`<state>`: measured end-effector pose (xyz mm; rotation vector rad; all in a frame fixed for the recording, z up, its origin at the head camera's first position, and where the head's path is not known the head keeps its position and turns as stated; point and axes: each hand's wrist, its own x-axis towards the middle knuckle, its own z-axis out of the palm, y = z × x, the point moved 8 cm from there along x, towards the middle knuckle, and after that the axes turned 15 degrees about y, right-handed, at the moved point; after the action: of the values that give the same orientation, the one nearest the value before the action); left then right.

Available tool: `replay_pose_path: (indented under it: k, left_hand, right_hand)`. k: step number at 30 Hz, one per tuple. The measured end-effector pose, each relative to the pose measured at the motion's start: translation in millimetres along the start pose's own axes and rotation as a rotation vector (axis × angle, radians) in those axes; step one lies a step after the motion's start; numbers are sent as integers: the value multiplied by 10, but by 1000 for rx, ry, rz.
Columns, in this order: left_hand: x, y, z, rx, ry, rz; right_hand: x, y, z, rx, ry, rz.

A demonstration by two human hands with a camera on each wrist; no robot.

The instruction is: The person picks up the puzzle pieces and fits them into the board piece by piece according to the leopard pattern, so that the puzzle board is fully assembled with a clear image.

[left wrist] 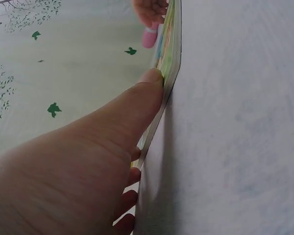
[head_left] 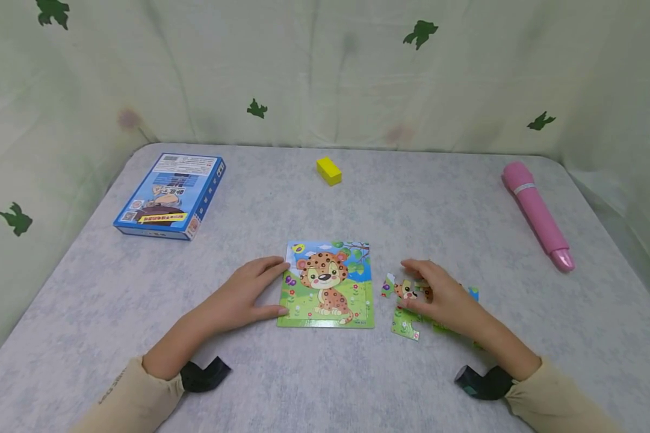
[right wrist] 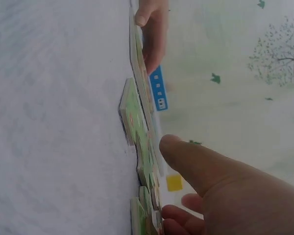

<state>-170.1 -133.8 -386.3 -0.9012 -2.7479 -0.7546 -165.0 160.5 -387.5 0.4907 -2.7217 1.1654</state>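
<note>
A square puzzle board (head_left: 330, 294) with a leopard cub picture lies flat on the table. Along its left side rests my left hand (head_left: 249, 294), with the thumb touching the board's rim in the left wrist view. Several loose puzzle pieces (head_left: 406, 325) with matching green and spotted print lie right of the board, some of them overlapping. Over these pieces hovers my right hand (head_left: 446, 297), thumb and fingers spread apart with nothing seen between them. In the right wrist view its thumb (right wrist: 186, 154) is clear of the pieces, and part of the pile is hidden under the hand.
A blue box (head_left: 170, 195) lies at the back left of the grey table (head_left: 260, 198). A yellow block (head_left: 329, 171) sits near the back edge. To the right lies a pink pen-shaped object (head_left: 538, 213). Pale cloth (head_left: 303, 60) with green leaf shapes hangs around the table.
</note>
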Motion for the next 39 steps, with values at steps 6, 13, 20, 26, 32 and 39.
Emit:
replay_pose_path:
  k: [6, 13, 20, 26, 32, 39]
  left_hand:
    - [-9, -12, 9, -1, 0, -17]
    - [-13, -14, 9, 2, -5, -27]
    - [-8, -6, 4, 5, -6, -29]
    - [-3, -2, 0, 10, -3, -29]
    - [-10, -18, 3, 14, -6, -35]
    - [-13, -23, 7, 2, -3, -30]
  right_hand:
    - [-5, -35, 37, -85, 8, -33]
    - [-6, -115, 51, -160, 38, -100]
    - [-17, -175, 27, -121, 90, -150]
    - [4, -313, -43, -69, 140, -210]
    - [120, -692, -95, -14, 211, -341]
    - [292, -1054, 141, 36, 152, -384]
